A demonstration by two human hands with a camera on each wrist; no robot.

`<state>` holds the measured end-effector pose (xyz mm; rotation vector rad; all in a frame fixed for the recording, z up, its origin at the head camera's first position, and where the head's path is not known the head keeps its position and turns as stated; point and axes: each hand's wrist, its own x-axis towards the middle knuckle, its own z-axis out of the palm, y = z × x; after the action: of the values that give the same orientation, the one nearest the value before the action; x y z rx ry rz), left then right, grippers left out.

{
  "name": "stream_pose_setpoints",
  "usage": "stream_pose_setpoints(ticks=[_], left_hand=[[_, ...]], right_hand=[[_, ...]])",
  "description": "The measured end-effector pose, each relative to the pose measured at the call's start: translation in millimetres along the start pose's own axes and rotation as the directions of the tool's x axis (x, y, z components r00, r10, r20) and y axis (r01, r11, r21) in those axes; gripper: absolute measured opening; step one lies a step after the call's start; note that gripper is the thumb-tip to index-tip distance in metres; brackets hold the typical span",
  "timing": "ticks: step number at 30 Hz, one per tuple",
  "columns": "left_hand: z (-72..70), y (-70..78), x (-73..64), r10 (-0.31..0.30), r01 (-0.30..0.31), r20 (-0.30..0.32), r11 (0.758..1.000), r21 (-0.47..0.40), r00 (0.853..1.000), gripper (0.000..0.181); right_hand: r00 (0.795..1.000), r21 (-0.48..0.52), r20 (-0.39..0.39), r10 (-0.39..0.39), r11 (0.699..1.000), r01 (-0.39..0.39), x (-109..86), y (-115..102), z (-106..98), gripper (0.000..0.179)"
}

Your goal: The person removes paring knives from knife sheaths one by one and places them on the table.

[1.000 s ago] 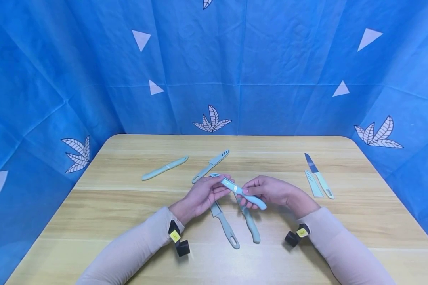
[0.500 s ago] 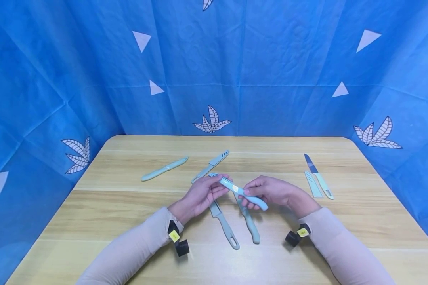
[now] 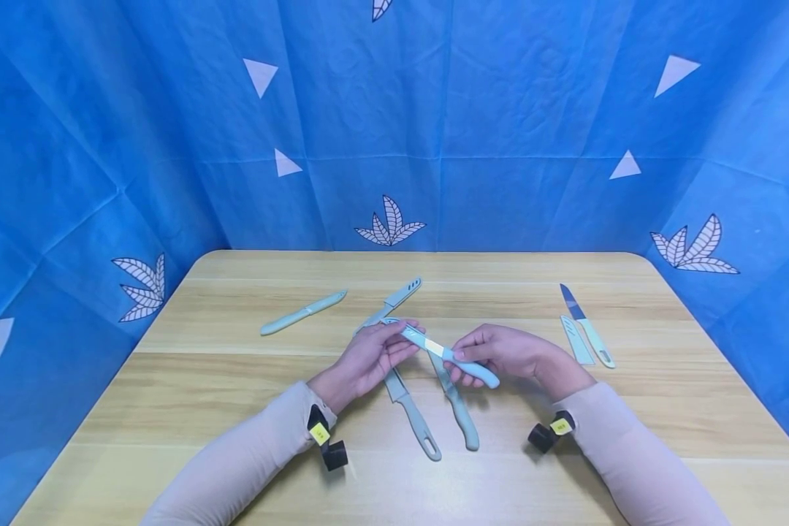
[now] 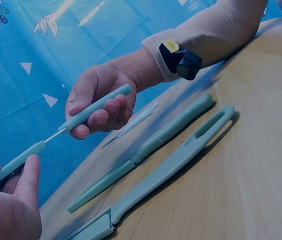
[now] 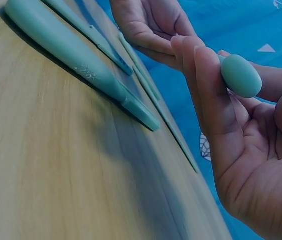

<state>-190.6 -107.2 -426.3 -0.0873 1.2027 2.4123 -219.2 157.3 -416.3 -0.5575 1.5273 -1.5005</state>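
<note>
Raised over the middle of the table, a light green knife (image 3: 481,375) is partly drawn from its matching sheath (image 3: 413,335). My right hand (image 3: 496,349) grips the knife's handle (image 4: 98,106). Thumb and fingers of my left hand (image 3: 368,359) pinch the sheath. A bright strip of blade (image 4: 56,136) shows between sheath and handle in the left wrist view. Below the hands lie a sheathed knife with a slotted handle (image 3: 418,427) and another sheathed knife (image 3: 462,418), their upper ends partly hidden. From the right wrist view, the held handle's rounded end (image 5: 241,76) faces the camera.
Another sheathed knife (image 3: 402,294) lies behind my left hand, and one more slim sheathed knife (image 3: 302,313) is farther left. At right rest a bare-bladed knife (image 3: 595,342) and a loose sheath (image 3: 576,340). A blue curtain (image 3: 519,109) hangs behind the wooden table (image 3: 204,409).
My right hand has shifted slightly right with the knife, while my left hand moved slightly left with the sheath. More of the blade shows between them.
</note>
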Motion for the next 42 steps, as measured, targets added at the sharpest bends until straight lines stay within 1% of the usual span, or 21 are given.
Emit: stream_pose_setpoints(ticks=[10,15,19,30,36,42], left_hand=[[-0.7,3.0,-0.6,0.002,-0.002,0.003,1.000,0.002,1.000,0.033],[-2.6,3.0,1.0,0.008,-0.008,-0.009,1.000,-0.008,1.000,0.034],[-3.8,3.1,1.8,0.009,-0.009,-0.020,1.000,-0.018,1.000,0.033],[-4.7,5.7,1.2,0.017,-0.017,-0.012,0.998,-0.055,1.000,0.031],[-5.7,6.4,0.9,0.034,-0.035,-0.025,0.997,-0.070,0.999,0.034],[-7.4,7.9,1.3,0.026,-0.027,-0.015,0.997,-0.076,1.000,0.036]], right_hand=[[1.000,0.005,0.022,0.000,1.000,0.000,-3.2,-2.3,-0.8,0.041],[1.000,0.008,0.024,0.004,1.000,-0.004,-4.0,-1.7,-2.5,0.039],[1.000,0.008,0.019,0.009,1.000,-0.009,-5.0,-1.3,-3.6,0.037],[1.000,-0.029,-0.020,0.024,0.999,-0.024,-9.4,-3.6,-4.6,0.031],[1.000,-0.035,-0.016,0.014,0.999,-0.015,-11.7,-6.1,-4.0,0.033],[1.000,-0.040,-0.006,0.009,0.999,-0.009,-13.4,-8.4,-4.1,0.034]])
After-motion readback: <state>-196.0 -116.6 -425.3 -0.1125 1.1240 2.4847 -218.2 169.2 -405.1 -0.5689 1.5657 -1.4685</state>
